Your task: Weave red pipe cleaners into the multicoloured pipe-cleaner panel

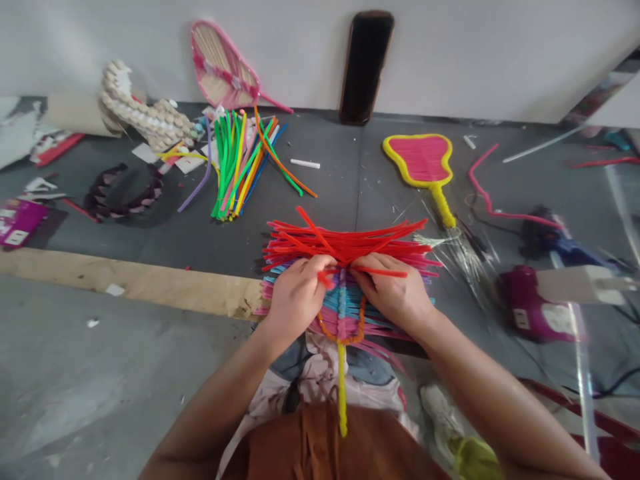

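Note:
In front of me lies a fan-like piece made of pipe cleaners, with red pipe cleaners (pixel 350 241) across its far end and blue and pink ones nearer me. A yellow stem (pixel 342 387) points toward my body, and an orange curved pipe cleaner (pixel 362 320) loops around the near part. My left hand (pixel 303 290) pinches a red pipe cleaner just left of the central spine (pixel 343 300). Right of the spine, my right hand (pixel 393 290) is closed on a red pipe cleaner (pixel 383 272) that sticks out over its fingers. The fingertips are partly hidden.
Behind lie a bundle of coloured pipe cleaners (pixel 233 167), a pink-and-yellow fan (pixel 420 160) and a beige fan (pixel 223 67). A phone (pixel 367 67) leans on the wall. Dark braided headband (pixel 125 197) is left; a purple box (pixel 540 303) and glue gun (pixel 555 237) are right.

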